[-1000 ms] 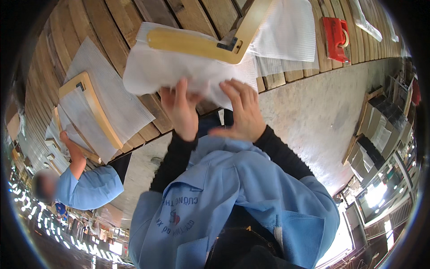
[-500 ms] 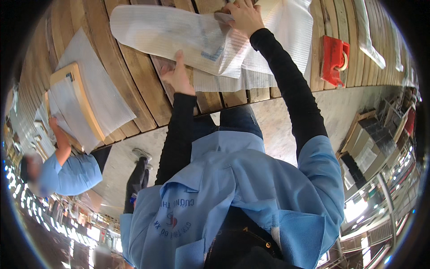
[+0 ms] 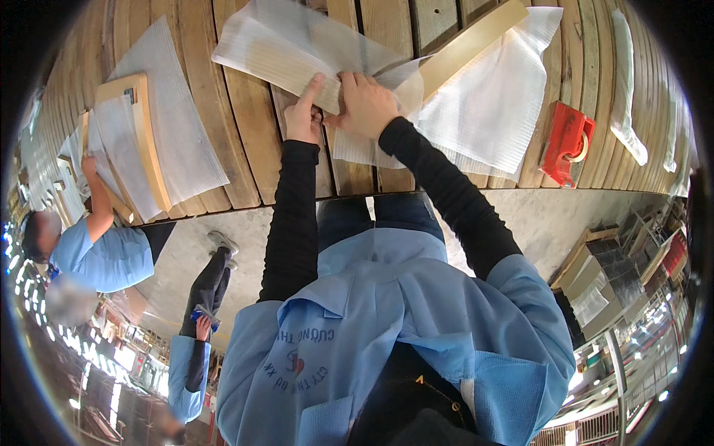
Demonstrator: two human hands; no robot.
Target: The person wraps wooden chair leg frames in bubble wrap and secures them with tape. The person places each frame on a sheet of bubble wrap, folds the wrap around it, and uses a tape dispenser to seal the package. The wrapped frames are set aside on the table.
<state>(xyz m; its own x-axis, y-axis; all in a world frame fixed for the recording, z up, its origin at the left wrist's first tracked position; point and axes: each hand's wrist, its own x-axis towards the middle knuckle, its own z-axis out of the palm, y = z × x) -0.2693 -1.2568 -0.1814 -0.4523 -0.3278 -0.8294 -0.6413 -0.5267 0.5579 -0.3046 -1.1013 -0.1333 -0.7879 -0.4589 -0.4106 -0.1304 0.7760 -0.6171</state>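
"Do you see the whole left hand (image 3: 303, 121)?"

"No, its fingers are partly hidden."

"And the wooden frame (image 3: 470, 53)?"

"One arm is veiled by the foam sheet (image 3: 316, 33), which the upper edge of view cuts."

Grey floor (image 3: 520, 232) beside a long wooden table (image 3: 242, 145).
The floor seems concrete, and the table has a slatted top. At the right there stands a pale metal post (image 3: 617, 379); at the lower left, bright patches of light (image 3: 125, 360) shine.

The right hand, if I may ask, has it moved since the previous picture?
Yes: the right hand has moved left, farther from the red tape dispenser.
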